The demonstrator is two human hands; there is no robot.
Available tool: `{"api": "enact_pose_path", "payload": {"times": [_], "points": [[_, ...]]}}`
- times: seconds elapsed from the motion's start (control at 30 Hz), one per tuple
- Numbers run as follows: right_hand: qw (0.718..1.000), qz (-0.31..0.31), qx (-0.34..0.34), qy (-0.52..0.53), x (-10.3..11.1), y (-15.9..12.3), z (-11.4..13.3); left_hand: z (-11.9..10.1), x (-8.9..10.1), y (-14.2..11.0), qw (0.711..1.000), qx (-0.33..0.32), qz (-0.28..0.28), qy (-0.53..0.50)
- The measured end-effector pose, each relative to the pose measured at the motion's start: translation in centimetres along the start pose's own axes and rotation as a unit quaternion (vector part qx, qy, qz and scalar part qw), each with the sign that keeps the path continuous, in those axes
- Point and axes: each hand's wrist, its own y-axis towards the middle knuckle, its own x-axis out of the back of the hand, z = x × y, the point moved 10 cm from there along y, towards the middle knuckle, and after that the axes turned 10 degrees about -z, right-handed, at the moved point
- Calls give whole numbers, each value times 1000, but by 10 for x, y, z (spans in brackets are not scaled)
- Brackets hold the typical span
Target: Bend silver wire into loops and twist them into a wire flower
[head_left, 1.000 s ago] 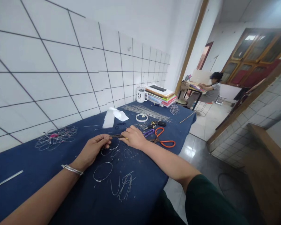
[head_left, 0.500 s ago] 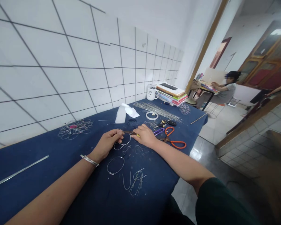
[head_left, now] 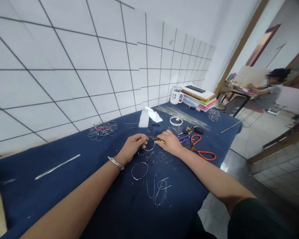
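Observation:
My left hand point(head_left: 134, 146) is closed in a pinch on a thin wire ring point(head_left: 154, 145), whose loop hangs below the fingertips. My right hand point(head_left: 171, 142) wraps round pliers with yellow on the handle point(head_left: 162, 141); their dark jaws point(head_left: 152, 137) point left and reach my left fingertips. What exactly the jaws grip is too small to tell. Just below, another wire ring point(head_left: 139, 152) partly overlaps the held one. Nearer me lies a wire bangle point(head_left: 147, 168) with tiny beads, beside a bundle of bent wires point(head_left: 161, 192).
Orange-handled scissors point(head_left: 206, 155), purple snips point(head_left: 184, 139) and black cutters point(head_left: 189, 128) lie right of my hands. Behind are long straight wires point(head_left: 181, 114), a tape roll point(head_left: 176, 121), a white mug point(head_left: 175, 96) and stacked books point(head_left: 199, 99). Tangled wire rings point(head_left: 103, 130) lie left. A person point(head_left: 266, 89) sits beyond.
The view has turned left, so everything sits further right in the picture. Both hands keep the same hold on the wire ring and the pliers.

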Motion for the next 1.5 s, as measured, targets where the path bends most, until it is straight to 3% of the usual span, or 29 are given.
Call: {"api": "enact_pose_path", "payload": {"times": [0.4,0.8,1.5], "points": [[995,-18,65,-75,17,4,13,-3,-1,0,1000,-18,3,20],[991,-17,75,-112,22,6,19,-7,-2,-2,1000,-22,9,14],[986,-8,112,-125,9,7,18,-2,2,2,1000,-27,11,2]]}}
